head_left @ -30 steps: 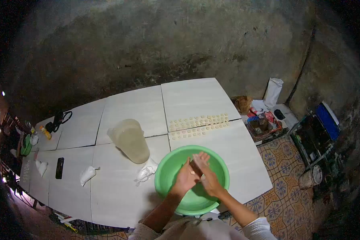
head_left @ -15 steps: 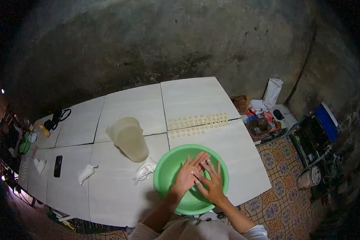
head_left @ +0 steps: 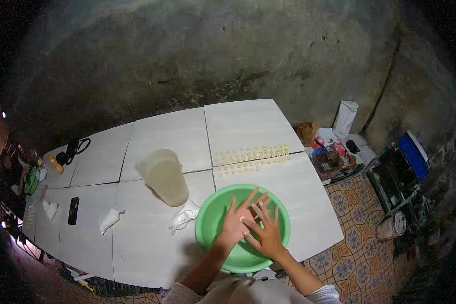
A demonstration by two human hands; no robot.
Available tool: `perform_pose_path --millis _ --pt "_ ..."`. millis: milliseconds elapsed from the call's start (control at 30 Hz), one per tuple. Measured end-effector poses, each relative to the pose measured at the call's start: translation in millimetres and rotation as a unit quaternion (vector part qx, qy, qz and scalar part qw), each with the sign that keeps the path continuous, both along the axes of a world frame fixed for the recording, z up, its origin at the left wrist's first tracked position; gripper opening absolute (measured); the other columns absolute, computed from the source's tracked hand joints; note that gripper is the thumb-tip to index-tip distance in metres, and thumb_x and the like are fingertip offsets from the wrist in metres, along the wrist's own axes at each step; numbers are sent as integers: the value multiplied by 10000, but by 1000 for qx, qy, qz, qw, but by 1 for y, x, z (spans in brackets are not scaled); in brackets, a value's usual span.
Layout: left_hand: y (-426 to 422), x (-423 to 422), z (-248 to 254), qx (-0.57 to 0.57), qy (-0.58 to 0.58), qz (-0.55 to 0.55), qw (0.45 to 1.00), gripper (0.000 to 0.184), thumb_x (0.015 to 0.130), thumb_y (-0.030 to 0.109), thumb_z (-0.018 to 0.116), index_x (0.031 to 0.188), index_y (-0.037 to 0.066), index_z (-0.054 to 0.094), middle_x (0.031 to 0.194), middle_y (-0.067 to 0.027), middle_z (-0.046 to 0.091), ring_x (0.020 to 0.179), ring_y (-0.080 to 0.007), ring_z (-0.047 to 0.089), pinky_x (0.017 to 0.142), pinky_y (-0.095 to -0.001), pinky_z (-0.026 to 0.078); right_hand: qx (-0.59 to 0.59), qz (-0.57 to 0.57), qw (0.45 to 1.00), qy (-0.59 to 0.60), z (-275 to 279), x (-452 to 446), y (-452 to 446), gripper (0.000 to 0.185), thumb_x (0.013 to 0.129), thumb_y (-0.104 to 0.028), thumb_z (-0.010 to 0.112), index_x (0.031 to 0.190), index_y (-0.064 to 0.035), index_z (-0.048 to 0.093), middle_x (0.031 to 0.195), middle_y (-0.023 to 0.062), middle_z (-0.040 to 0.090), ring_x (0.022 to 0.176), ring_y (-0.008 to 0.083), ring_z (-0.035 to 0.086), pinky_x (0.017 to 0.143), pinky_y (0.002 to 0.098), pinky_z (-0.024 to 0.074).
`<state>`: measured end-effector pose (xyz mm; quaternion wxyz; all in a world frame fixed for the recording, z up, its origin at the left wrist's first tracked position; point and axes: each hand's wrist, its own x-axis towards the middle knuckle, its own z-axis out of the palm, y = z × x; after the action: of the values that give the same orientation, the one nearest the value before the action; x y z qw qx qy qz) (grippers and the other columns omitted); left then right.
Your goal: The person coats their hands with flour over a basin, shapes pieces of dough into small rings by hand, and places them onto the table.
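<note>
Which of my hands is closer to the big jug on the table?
Your left. The left hand is over the green basin, right of the jug; the right hand is over the basin too, but farther from the jug.

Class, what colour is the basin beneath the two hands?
The basin is light green, seen best in the head view.

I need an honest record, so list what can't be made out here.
- Head view: left grip's palm, partly covered by the right grip.
- Head view: bottom of the green bowl, partly hidden by both grips.
- Head view: phone's screen details, too small and dark.
- Head view: contents of the white bag near the jug, hidden by its wrapping.
- Head view: right sleeve, cut off by the bottom edge.
</note>
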<state>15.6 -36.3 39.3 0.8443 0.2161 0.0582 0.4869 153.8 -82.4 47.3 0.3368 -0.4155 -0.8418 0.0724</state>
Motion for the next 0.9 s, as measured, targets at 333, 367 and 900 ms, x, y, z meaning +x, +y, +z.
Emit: perform_pose_path --millis 333,367,900 --pt "7 -6 3 8 -92 -11 996 966 836 831 157 1551 182 113 1584 -157 172 1465 -304 146 1171 -479 176 20 -16 997 -79 -5 -5 2 353 909 -319 600 1247 -221 580 1527 103 317 1433 354 235 1064 750 -3" --pt "6 -6 6 -2 -78 -2 997 997 811 856 152 1552 190 115 1585 -157 169 1464 -306 146 1167 -490 177 18 -21 995 -100 -2 -2 3 360 912 -326 594 1256 -223 572 1530 103 311 1437 360 221 1058 756 -7" --pt "6 -7 1 -9 -79 9 997 1059 771 892 198 1551 180 116 1581 -183 160 1457 -328 156 1167 -517 144 8 3 995 -104 -1 -5 10 506 805 -234 672 1293 -277 546 1547 59 290 1453 371 168 1040 781 -21"
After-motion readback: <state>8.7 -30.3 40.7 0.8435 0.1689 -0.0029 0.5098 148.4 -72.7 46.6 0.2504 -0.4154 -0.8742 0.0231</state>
